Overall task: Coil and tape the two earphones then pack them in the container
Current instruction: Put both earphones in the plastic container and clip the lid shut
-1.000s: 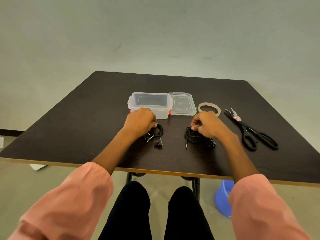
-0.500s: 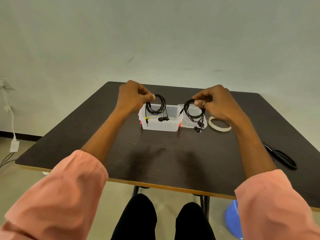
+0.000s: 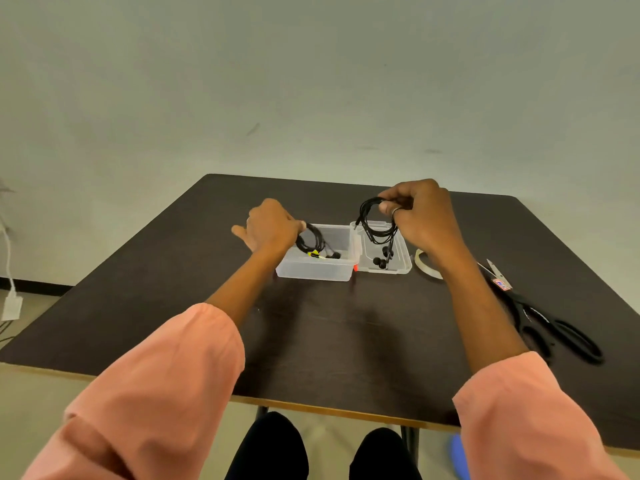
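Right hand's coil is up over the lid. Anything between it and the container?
Nothing visible. The right hand holds its coil above the open lid; the container is just left, open-topped. Inside, only the left hand lowering its own coil, with room beside it.

A dark brown table [image 3: 346,341] with a pale wooden edge is filling the middle of the view, standing against a plain greyish wall [image 3: 311,81]. Black-handled scissors [image 3: 540,317] are lying on its right side, blades pointing away, a small red and blue label near the pivot. At the far left a white plug or adapter [image 3: 12,306] is hanging on a white cable. Under the table's right edge something blue [image 3: 459,452], possibly a bucket, is peeking out.
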